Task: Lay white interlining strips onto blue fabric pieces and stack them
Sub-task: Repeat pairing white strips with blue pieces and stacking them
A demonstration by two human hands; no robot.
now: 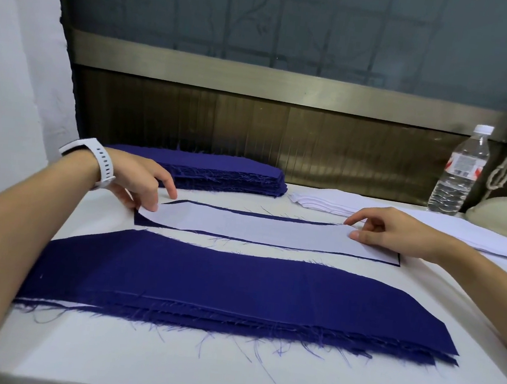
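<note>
A white interlining strip (251, 227) lies on a blue fabric piece (141, 220) in the middle of the table, with only thin blue edges showing around it. My left hand (140, 181) pinches the strip's left end, which is slightly lifted. My right hand (392, 228) pinches its right end between thumb and fingers. In front of me lies a stack of blue pieces (220, 285) with frayed threads. A second blue stack (223, 170) sits at the back. A pile of white interlining strips (338, 204) lies at the back right.
A clear water bottle (460, 173) stands at the back right beside a beige rounded object (506, 215). A white table (165, 367) carries everything, with its front edge near me. A dark wall panel rises behind the table. I wear a white watch (99, 157) on my left wrist.
</note>
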